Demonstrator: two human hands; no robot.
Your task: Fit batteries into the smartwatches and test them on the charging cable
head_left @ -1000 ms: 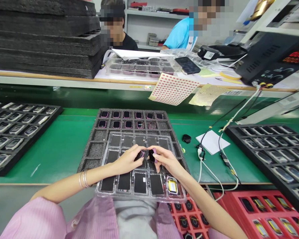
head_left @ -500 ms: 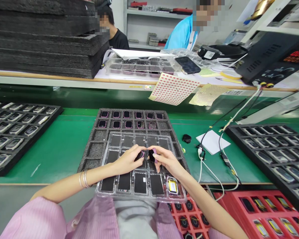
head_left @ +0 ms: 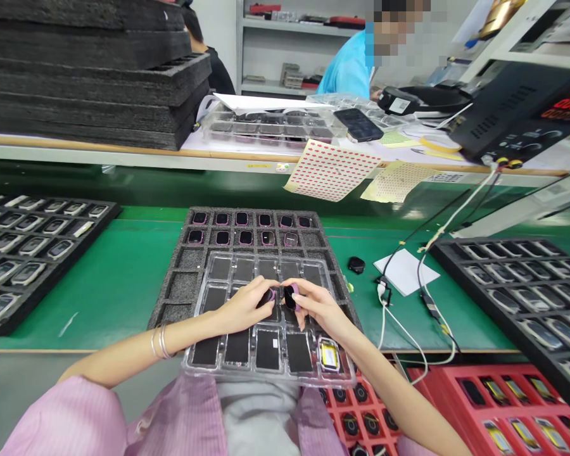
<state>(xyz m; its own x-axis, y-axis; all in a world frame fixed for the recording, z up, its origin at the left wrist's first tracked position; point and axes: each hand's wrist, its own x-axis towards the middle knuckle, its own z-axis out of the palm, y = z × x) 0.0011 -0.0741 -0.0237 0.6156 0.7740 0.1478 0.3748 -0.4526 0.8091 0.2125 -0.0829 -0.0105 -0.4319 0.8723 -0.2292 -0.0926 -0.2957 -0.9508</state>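
Both my hands are over a clear plastic tray (head_left: 268, 375). My left hand (head_left: 251, 305) is closed around a dark watch body with a purple rim (head_left: 266, 296). Facing it, a second purple-rimmed watch body (head_left: 291, 299) is pinched between the thumb and fingers of my right hand (head_left: 316, 304). The two watch bodies are close together, partly hidden by my fingers. Dark rectangular inserts fill the tray's pockets, and a frame with a yellow-and-silver part (head_left: 329, 354) sits in its lower right. Under the tray lies a grey foam tray (head_left: 183, 285) with rows of purple-rimmed watch bodies.
Black foam trays of watch frames stand left (head_left: 52, 278) and right (head_left: 513, 316). Red trays (head_left: 437, 396) are at the lower right. Cables (head_left: 425, 278) and white paper (head_left: 403, 269) lie right. A shelf ahead holds stacked foam (head_left: 90, 82) and a phone (head_left: 358, 124). Two people are beyond.
My hands and the watch bodies show no clear movement. In the background, the person in black has shifted left, and the person in blue has moved slightly.
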